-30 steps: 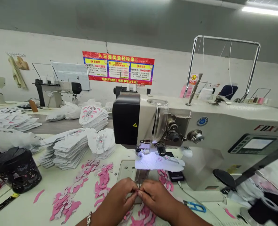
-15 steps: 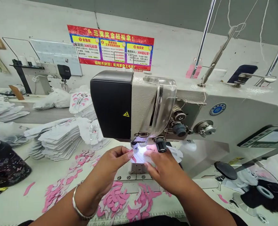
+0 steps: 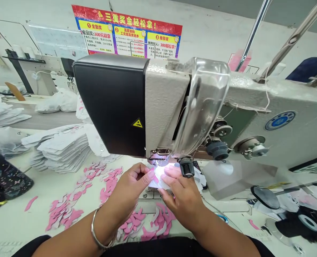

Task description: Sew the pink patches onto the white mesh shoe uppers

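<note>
Under the lit head of the sewing machine (image 3: 162,107) lies a white fabric piece (image 3: 158,184). My left hand (image 3: 128,185) is closed in a pinch, thumb against forefinger, on a small curved pink strip (image 3: 155,177) at the left side of the white piece. Beside it, my right hand (image 3: 185,198) rests on the white piece with its fingers apart and laid over the material. Glare from the lamp and the machine's parts hide the needle point and some of the fingertips.
Loose pink strips (image 3: 63,210) lie in piles left of and below my hands. A stack of white cut pieces (image 3: 62,151) stands at the left, with a dark patterned container (image 3: 6,175) nearer. Black thread spools (image 3: 297,225) lie at the right. A second machine (image 3: 45,71) stands behind.
My view has moved closer to the machine, so its head looks larger. Both hands stay at the lit spot, and the white piece has shifted slightly under them.
</note>
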Motion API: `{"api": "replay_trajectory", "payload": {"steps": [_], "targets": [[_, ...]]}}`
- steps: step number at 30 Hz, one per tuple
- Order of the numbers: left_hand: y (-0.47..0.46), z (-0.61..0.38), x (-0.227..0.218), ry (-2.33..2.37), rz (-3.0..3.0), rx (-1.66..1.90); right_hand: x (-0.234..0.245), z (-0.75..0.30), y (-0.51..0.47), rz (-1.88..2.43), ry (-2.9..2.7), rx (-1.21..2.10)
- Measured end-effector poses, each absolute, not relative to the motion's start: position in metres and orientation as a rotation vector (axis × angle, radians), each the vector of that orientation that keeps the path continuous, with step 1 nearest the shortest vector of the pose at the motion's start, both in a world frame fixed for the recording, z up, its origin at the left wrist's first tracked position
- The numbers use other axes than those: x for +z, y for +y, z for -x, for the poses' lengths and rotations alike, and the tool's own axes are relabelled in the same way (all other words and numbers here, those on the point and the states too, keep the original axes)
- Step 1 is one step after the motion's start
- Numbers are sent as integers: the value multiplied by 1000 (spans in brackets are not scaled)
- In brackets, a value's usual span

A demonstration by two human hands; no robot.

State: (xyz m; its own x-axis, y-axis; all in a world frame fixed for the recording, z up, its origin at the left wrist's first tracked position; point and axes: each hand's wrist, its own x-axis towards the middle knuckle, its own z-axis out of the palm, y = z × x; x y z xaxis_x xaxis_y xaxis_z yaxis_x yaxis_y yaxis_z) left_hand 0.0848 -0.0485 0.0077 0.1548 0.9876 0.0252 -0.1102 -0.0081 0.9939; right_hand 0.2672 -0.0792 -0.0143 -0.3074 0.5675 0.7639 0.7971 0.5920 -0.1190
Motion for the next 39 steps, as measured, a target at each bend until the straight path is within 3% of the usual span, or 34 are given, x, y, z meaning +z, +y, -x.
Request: {"api": "replay_trajectory", "payload": {"steps": [39], "targets": [[-44, -78, 8, 989, -1312, 1122, -13, -275, -75, 932, -2057, -382]]}}
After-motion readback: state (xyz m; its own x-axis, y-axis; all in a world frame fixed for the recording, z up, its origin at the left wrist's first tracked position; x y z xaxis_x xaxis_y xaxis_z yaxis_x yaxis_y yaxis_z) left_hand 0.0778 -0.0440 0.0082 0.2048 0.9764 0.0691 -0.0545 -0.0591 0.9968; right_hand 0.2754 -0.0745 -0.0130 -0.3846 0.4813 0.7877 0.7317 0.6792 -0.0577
